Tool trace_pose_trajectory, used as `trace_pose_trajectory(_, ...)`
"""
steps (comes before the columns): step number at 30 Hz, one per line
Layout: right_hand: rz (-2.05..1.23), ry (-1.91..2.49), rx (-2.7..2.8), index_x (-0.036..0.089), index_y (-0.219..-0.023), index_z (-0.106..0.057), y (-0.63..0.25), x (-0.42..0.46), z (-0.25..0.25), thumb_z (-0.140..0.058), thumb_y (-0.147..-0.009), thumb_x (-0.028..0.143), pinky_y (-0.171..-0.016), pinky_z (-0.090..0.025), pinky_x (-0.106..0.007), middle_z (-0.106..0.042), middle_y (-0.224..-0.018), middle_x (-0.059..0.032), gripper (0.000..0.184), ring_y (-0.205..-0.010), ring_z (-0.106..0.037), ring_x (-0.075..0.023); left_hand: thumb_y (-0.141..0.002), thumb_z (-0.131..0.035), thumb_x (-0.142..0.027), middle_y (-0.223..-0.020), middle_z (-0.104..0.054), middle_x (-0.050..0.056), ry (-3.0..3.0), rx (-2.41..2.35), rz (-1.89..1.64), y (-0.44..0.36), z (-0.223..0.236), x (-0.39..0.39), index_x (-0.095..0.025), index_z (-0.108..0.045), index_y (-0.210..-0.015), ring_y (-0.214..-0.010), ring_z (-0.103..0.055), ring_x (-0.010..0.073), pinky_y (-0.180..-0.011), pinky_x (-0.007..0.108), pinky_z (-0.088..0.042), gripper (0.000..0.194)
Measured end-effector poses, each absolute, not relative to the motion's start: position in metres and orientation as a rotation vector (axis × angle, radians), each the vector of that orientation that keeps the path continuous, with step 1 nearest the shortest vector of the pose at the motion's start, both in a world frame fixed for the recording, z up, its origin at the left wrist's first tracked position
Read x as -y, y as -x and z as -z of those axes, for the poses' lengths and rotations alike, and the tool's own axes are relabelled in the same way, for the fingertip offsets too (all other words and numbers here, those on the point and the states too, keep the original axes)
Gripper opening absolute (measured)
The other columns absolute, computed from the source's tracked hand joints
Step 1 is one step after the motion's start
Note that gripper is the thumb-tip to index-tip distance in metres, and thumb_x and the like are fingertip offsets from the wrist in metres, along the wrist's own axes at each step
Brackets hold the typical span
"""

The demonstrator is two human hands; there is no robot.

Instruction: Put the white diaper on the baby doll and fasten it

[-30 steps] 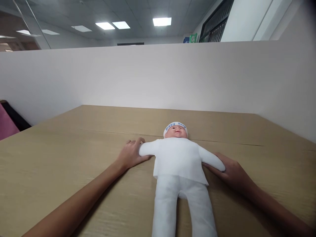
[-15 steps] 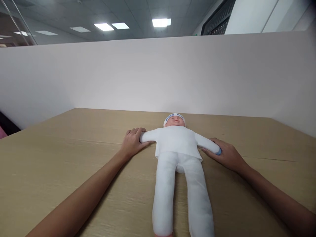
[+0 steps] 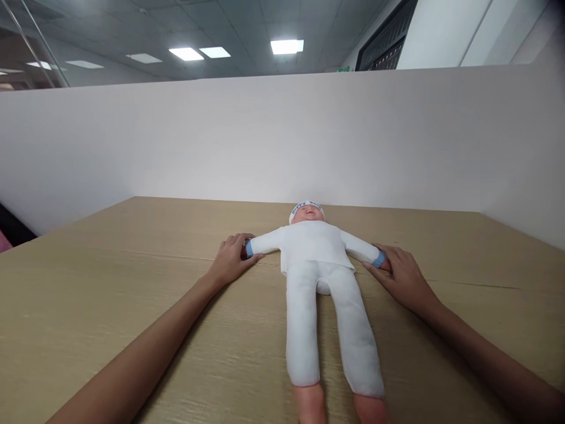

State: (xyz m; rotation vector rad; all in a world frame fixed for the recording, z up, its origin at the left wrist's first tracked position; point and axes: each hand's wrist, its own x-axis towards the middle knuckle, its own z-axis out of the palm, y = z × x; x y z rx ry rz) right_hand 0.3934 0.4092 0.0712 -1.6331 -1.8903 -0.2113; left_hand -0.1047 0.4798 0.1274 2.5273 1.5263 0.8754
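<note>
A baby doll (image 3: 313, 241) in a white top and white trousers lies face up, its head away from me and its arms spread. Its white headband (image 3: 306, 205) carries blue lettering. My left hand (image 3: 230, 259) is closed around the end of the doll's arm on the left, at the blue cuff (image 3: 249, 248). On the other side, my right hand (image 3: 404, 275) grips the opposite arm's end beside its blue cuff (image 3: 379, 259). Both bare lower legs (image 3: 309, 401) show below the trousers; the feet are cut off by the picture's lower edge.
Under the doll is a wood-coloured table (image 3: 145, 282) with a seam running across it. A white partition (image 3: 247, 141) rises behind the table. A black and pink item (image 3: 11, 227) shows at the far left edge.
The doll has shifted away from me, so more of its lower legs shows. Both hands have slid outward along its arms to the ends, uncovering the blue cuffs.
</note>
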Motion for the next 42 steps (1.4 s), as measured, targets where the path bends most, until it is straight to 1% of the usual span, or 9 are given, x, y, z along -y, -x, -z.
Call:
trace_pose_trajectory(5,0.229,1.726,1.755,0.019,-0.144,-0.063,-0.400,-0.370,-0.056,-0.045,-0.101,0.069,-0.116,-0.046,-0.059,-0.071,-0.140,-0.0171,0.068,-0.131,-0.063,-0.0399,-0.103,-0.062,-0.057,-0.130,-0.074,0.009,-2.567,-1.526,-0.884,0.129,-0.127,-0.464,-0.023,-0.063,-0.133,-0.115,-0.064,0.0312,-0.102,0.047,-0.046,0.045)
trace_pose_trajectory(13,0.075,1.771,1.619,0.022,-0.127,-0.076,-0.414,-0.373,-0.068,-0.041,-0.103,0.062,-0.111,-0.050,-0.059,-0.077,-0.133,-0.0132,0.058,-0.126,-0.068,-0.0375,-0.111,-0.038,-0.057,-0.116,-0.079,0.008,-2.487,-1.610,-0.899,0.133,-0.134,-0.461,-0.024,-0.075,-0.112,-0.109,-0.065,0.0311,-0.100,0.047,-0.045,0.049)
trace_pose_trajectory(20,0.167,1.784,1.627,0.022,-0.120,-0.082,-0.421,-0.382,-0.056,-0.043,-0.104,0.057,-0.108,-0.051,-0.055,-0.081,-0.123,-0.0115,0.054,-0.118,-0.069,-0.0358,-0.109,-0.037,-0.057,-0.113,-0.080,0.010,-2.435,-1.629,-0.934,0.134,-0.133,-0.465,-0.024,-0.078,-0.108,-0.104,-0.064,0.0313,-0.098,0.048,-0.047,0.053)
trace_pose_trajectory(26,0.164,1.768,1.590,0.022,-0.116,-0.084,-0.415,-0.382,-0.058,-0.045,-0.103,0.051,-0.107,-0.051,-0.054,-0.080,-0.116,-0.0136,0.050,-0.115,-0.068,-0.0343,-0.107,-0.037,-0.057,-0.113,-0.081,0.009,-2.362,-1.644,-0.971,0.134,-0.128,-0.470,-0.023,-0.077,-0.111,-0.099,-0.065,0.0286,-0.098,0.044,-0.051,0.053)
trace_pose_trajectory(30,0.179,1.736,1.545,0.016,-0.127,-0.080,-0.396,-0.369,-0.068,-0.048,-0.102,0.042,-0.107,-0.049,-0.056,-0.076,-0.123,-0.0204,0.048,-0.114,-0.065,-0.0366,-0.107,-0.040,-0.053,-0.111,-0.081,0.012,-2.227,-1.759,-1.076,0.125,-0.125,-0.459,-0.022,-0.072,-0.129,-0.104,-0.066,0.0307,-0.101,0.047,-0.051,0.050)
trace_pose_trajectory(33,0.198,1.687,1.457,0.011,-0.135,-0.073,-0.374,-0.353,-0.079,-0.048,-0.100,0.035,-0.106,-0.048,-0.059,-0.071,-0.128,-0.0258,0.049,-0.117,-0.061,-0.0391,-0.109,-0.035,-0.046,-0.130,-0.076,0.019,-2.095,-1.864,-1.195,0.111,-0.122,-0.442,-0.017,-0.065,-0.141,-0.121,-0.062,0.0362,-0.108,0.057,-0.047,0.052)
trace_pose_trajectory(35,0.194,1.629,1.396,0.010,-0.130,-0.071,-0.355,-0.338,-0.089,-0.048,-0.099,0.032,-0.108,-0.048,-0.060,-0.070,-0.127,-0.0259,0.045,-0.120,-0.061,-0.0386,-0.109,-0.033,-0.043,-0.145,-0.067,0.025,-2.001,-1.910,-1.291,0.095,-0.124,-0.425,-0.013,-0.063,-0.140,-0.133,-0.057,0.0403,-0.112,0.064,-0.043,0.052)
trace_pose_trajectory(38,0.146,1.512,1.353,0.014,-0.121,-0.068,-0.320,-0.298,-0.110,-0.049,-0.099,0.033,-0.109,-0.051,-0.054,-0.073,-0.121,-0.0208,0.034,-0.115,-0.065,-0.0332,-0.109,-0.033,-0.041,-0.145,-0.065,0.025,-1.924,-1.880,-1.416,0.064,-0.137,-0.382,-0.014,-0.065,-0.132,-0.137,-0.055,0.0398,-0.119,0.066,-0.039,0.048)
trace_pose_trajectory(42,0.051,1.373,1.359,0.020,-0.125,-0.063,-0.272,-0.192,-0.130,-0.049,-0.107,0.039,-0.092,-0.060,-0.038,-0.075,-0.120,-0.0121,0.029,-0.101,-0.072,-0.0227,-0.111,-0.034,-0.045,-0.143,-0.067,0.015,-1.974,-1.682,-1.509,0.016,-0.162,-0.267,-0.023,-0.060,-0.133,-0.137,-0.057,0.0294,-0.118,0.052,-0.048,0.040)
